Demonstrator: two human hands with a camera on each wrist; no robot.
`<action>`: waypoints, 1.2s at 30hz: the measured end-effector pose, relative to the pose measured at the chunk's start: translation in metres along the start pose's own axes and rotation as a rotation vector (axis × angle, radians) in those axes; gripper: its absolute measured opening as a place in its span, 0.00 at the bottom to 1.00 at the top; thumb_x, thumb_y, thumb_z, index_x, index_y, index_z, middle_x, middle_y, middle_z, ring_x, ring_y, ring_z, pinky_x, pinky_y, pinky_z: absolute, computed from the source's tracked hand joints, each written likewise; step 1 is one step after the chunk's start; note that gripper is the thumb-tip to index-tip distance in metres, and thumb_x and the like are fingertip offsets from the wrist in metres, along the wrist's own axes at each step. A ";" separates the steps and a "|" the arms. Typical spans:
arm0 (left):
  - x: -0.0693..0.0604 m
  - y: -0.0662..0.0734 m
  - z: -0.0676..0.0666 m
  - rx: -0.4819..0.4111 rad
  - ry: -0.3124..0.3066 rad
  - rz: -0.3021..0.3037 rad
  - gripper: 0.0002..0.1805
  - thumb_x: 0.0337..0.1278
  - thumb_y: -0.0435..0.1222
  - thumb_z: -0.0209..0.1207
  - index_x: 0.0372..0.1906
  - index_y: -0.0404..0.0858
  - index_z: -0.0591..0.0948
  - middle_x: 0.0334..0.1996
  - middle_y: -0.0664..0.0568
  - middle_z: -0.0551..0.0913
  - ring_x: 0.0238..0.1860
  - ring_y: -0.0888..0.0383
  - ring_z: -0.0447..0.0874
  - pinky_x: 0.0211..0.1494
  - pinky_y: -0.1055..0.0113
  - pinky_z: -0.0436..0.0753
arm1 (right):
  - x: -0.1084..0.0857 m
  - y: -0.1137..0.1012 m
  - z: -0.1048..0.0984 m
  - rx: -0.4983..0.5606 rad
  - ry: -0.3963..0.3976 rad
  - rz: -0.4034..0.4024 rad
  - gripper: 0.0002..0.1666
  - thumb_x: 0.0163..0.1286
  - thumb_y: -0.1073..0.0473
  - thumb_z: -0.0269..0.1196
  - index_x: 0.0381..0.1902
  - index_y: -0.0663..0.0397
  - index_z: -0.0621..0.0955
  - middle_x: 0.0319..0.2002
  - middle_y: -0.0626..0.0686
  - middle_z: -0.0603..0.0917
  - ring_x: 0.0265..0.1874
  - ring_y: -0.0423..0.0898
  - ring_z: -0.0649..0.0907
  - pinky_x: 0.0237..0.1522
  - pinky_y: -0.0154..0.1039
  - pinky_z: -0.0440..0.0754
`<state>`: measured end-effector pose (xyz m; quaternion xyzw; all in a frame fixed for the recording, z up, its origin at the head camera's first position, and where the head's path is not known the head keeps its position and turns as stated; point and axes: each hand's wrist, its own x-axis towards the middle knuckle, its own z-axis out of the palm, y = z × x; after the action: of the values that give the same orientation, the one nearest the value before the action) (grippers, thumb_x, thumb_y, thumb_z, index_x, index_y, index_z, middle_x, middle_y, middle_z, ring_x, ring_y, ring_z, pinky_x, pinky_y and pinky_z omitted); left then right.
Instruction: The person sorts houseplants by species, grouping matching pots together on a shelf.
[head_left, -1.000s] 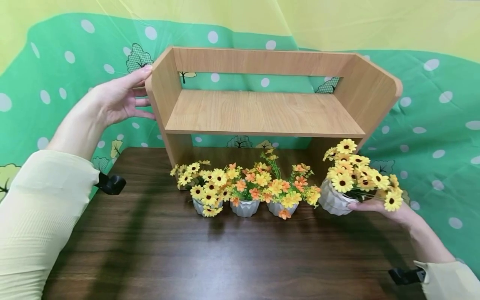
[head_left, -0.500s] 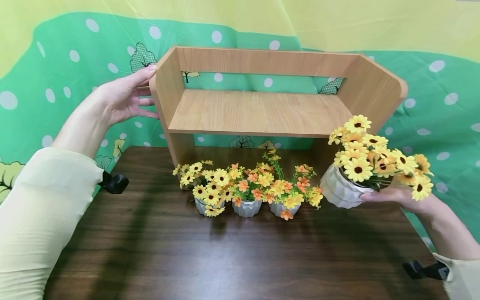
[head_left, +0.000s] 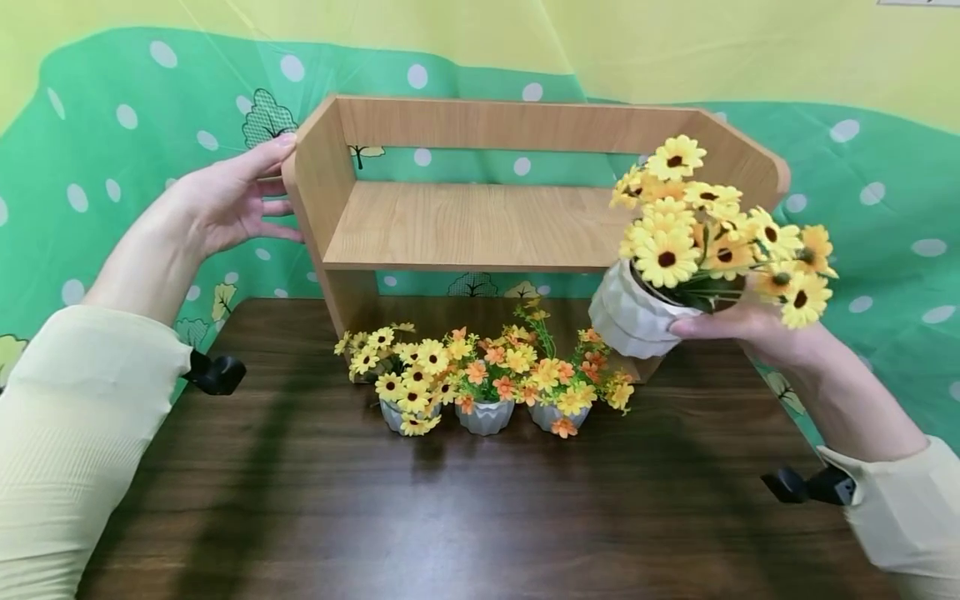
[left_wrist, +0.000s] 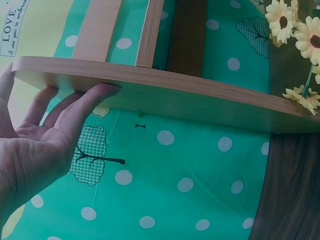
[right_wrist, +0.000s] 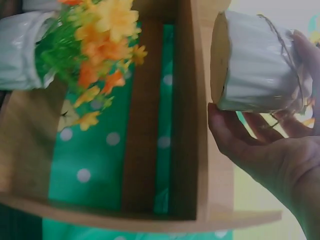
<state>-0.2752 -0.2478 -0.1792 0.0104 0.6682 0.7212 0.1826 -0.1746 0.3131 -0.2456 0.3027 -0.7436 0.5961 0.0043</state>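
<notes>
My left hand (head_left: 236, 196) touches the left side panel of a light wooden two-tier shelf (head_left: 472, 221). The thumb lies at the panel's front edge, and the fingers (left_wrist: 82, 107) rest spread on its outer face. My right hand (head_left: 757, 325) holds a white ridged flower pot (head_left: 637, 310) with yellow dark-centred daisies (head_left: 705, 237), raised in front of the upper board's right end. The pot tilts slightly; in the right wrist view, thumb and fingers curl round the white pot (right_wrist: 260, 65), and its flowers are mostly hidden.
Several potted flowers stand before the lower tier: yellow daisies (head_left: 416, 379) at left, orange-yellow blooms (head_left: 487, 375) in the middle and another orange-yellow plant (head_left: 566, 387) at right. The shelf stands on a dark wooden table (head_left: 450, 517) against a green dotted cloth (head_left: 82, 233).
My right hand has lifted the daisy pot from beside the shelf's lower right, up to the height of the upper board. My left hand has stayed on the side panel.
</notes>
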 end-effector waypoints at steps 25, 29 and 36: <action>0.006 -0.002 -0.009 -0.026 -0.028 0.014 0.34 0.70 0.56 0.59 0.76 0.62 0.61 0.82 0.57 0.51 0.80 0.43 0.52 0.40 0.49 0.90 | 0.122 -0.044 0.070 0.078 -0.082 0.004 0.44 0.54 0.80 0.71 0.68 0.54 0.74 0.62 0.52 0.80 0.60 0.48 0.78 0.63 0.36 0.77; 0.006 -0.001 -0.013 -0.030 -0.033 0.016 0.32 0.70 0.55 0.59 0.75 0.64 0.63 0.81 0.58 0.53 0.80 0.43 0.52 0.40 0.48 0.90 | 0.142 -0.042 0.083 0.082 -0.121 -0.052 0.40 0.53 0.80 0.72 0.64 0.55 0.76 0.58 0.53 0.82 0.58 0.50 0.79 0.63 0.41 0.79; 0.000 -0.002 -0.023 -0.015 -0.026 0.019 0.31 0.72 0.55 0.58 0.75 0.61 0.62 0.74 0.58 0.62 0.73 0.46 0.65 0.42 0.46 0.90 | 0.172 -0.036 0.107 0.086 -0.123 -0.023 0.38 0.54 0.75 0.75 0.62 0.52 0.77 0.57 0.52 0.82 0.58 0.50 0.79 0.64 0.44 0.77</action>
<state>-0.2808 -0.2702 -0.1841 0.0246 0.6604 0.7275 0.1844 -0.2608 0.1374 -0.1820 0.3472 -0.7126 0.6078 -0.0474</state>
